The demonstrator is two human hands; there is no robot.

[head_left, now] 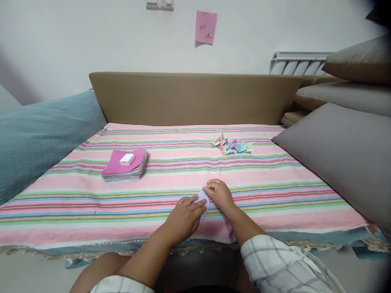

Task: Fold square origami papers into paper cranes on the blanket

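Note:
A small pale lilac folded paper (203, 202) lies on the striped cloth (269, 191) near its front edge. My left hand (185, 217) presses on the paper's left side with fingers curled and pinching it. My right hand (218, 193) pinches the paper's upper right edge, fingers closed. Most of the paper is hidden between the two hands.
A stack of coloured paper squares (114, 171), pink on top, lies at the left with a small white box (127, 159) on it. Several folded paper figures (232, 145) sit at the back right. Grey cushions (342, 158) border the right, a blue cushion (39, 138) the left.

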